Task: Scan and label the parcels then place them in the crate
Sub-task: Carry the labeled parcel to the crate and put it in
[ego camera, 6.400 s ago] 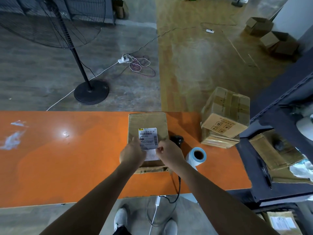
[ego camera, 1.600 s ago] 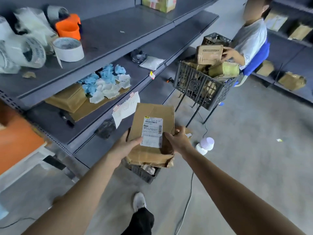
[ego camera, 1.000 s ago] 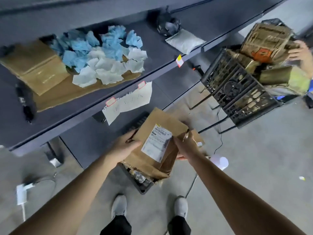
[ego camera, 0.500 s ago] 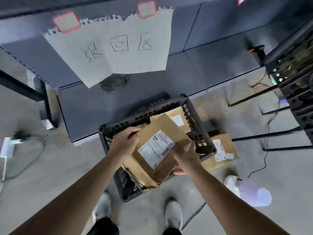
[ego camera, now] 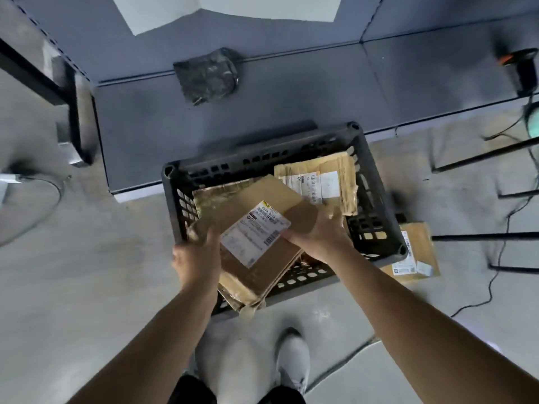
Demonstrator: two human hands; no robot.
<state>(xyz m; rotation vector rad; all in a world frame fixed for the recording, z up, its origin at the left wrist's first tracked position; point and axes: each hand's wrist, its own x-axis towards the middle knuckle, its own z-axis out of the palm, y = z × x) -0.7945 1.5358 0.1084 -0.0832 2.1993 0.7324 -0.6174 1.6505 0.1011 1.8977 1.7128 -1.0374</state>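
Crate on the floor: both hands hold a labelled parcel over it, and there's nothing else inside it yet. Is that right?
Not right. The head view shows the crate is not empty: a second parcel lies inside at its far right. The rest holds: the left hand and right hand hold the labelled parcel over it.

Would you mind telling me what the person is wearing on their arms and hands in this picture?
Nothing shows on either: the left hand and right hand are bare, with no gloves, rings or watch visible, and both forearms are uncovered up to the frame's edge, with no sleeve in view.
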